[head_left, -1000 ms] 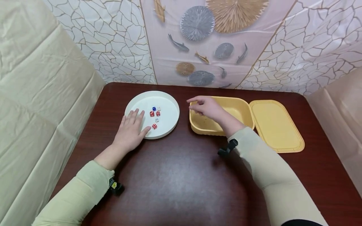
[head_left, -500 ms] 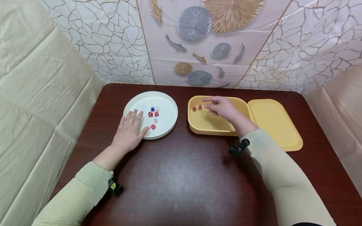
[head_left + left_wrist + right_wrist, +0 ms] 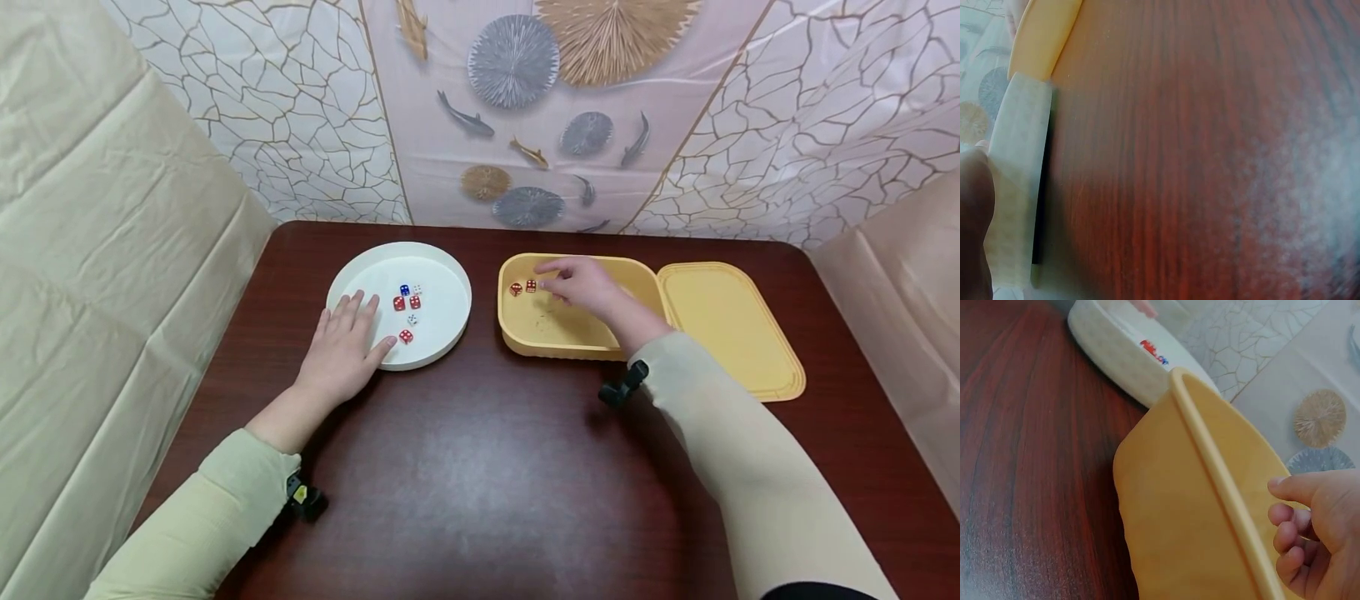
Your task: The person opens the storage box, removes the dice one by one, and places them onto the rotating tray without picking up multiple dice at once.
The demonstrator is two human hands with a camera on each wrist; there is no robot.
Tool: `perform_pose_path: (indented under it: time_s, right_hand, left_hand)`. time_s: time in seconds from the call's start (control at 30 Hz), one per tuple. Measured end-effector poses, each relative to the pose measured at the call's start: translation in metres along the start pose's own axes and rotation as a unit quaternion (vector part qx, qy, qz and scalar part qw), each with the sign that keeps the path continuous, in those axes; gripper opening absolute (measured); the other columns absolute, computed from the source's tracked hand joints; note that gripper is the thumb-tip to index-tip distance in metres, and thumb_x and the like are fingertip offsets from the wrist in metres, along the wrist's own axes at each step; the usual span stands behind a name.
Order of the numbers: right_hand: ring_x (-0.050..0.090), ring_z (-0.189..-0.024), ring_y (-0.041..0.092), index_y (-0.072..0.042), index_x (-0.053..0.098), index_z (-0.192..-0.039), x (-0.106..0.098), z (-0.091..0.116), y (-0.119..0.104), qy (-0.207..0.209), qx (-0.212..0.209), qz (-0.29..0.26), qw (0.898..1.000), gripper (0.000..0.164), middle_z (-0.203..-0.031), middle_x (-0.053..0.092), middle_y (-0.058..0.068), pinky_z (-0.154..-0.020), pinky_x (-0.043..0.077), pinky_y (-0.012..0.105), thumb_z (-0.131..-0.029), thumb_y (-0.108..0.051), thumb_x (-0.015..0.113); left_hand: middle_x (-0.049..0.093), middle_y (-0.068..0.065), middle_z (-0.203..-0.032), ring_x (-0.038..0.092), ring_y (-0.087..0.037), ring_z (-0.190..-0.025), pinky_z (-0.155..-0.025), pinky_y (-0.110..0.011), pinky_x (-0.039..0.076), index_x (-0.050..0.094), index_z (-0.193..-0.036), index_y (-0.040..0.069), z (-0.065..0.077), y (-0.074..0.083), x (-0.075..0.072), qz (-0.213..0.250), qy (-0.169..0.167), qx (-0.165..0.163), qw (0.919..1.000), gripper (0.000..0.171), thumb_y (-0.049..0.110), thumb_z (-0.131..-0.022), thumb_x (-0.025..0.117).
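In the head view my left hand point(image 3: 341, 354) lies over the left rim of a round white tray point(image 3: 442, 350), fingers straight and spread. In the tray sit several small dice: a blue die point(image 3: 405, 290), white ones and red ones, including a red die point(image 3: 406, 337) by my thumb tip. My right hand point(image 3: 581, 287) is over a yellow box point(image 3: 562, 348), fingers loosely bent. In the right wrist view this right hand point(image 3: 1319, 531) shows nothing between thumb and fingers. Beside its fingertips, two red dice point(image 3: 531, 286) lie inside the box near its left end.
A flat yellow lid point(image 3: 738, 329) lies on the table right of the box, touching or nearly touching it. Dark reddish-brown wood makes up the table point(image 3: 465, 483). A patterned cloth point(image 3: 525, 125) hangs behind its far edge.
My right hand has moved right over the box, uncovering the two red dice at its left end, then shifted slightly back left. The left hand stays on the tray.
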State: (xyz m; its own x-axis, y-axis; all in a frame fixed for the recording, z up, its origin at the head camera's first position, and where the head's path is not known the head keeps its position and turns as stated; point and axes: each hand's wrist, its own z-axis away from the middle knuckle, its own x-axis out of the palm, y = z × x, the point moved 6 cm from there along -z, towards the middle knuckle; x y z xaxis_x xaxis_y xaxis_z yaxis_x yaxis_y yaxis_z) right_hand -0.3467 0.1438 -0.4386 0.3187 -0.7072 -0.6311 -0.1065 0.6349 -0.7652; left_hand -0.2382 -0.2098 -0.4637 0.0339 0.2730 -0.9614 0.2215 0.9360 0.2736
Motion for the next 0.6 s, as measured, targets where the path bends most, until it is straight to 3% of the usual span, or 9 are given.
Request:
perform_pose_path:
  time_s: [0.3,0.47,0.6]
  right_hand:
    - [0.062,-0.074,0.020,-0.012,0.069,-0.126,0.011,-0.009,0.002,-0.027,0.018,0.111,0.993,0.031,-0.084,0.070,0.010,-0.062,0.046,0.030,-0.096,-0.019,0.064]
    - [0.058,-0.071,0.018,-0.012,0.067,-0.129,0.013,-0.010,-0.002,-0.034,0.022,0.153,0.987,0.034,-0.085,0.068,0.008,-0.067,0.045,0.032,-0.097,-0.019,0.061]
    - [0.056,-0.073,0.019,-0.011,0.066,-0.130,0.014,-0.012,-0.002,-0.033,0.023,0.176,0.984,0.034,-0.096,0.068,0.008,-0.071,0.045,0.034,-0.097,-0.019,0.060]
  left_hand:
    - [0.015,-0.019,-0.163,0.009,-0.038,-0.150,-0.119,-0.057,0.004,0.021,-0.158,0.010,-0.001,-0.002,0.002,-0.003,-0.001,-0.002,1.0000,0.078,0.054,-0.100,0.046]
    - [0.016,-0.019,-0.163,0.009,-0.038,-0.150,-0.119,-0.057,0.005,0.021,-0.158,0.010,-0.001,-0.001,0.001,-0.005,-0.001,-0.003,1.0000,0.078,0.055,-0.100,0.047]
    - [0.015,-0.019,-0.163,0.009,-0.038,-0.150,-0.119,-0.057,0.005,0.021,-0.158,0.010,-0.002,-0.002,0.001,-0.006,-0.002,-0.002,1.0000,0.078,0.055,-0.100,0.046]
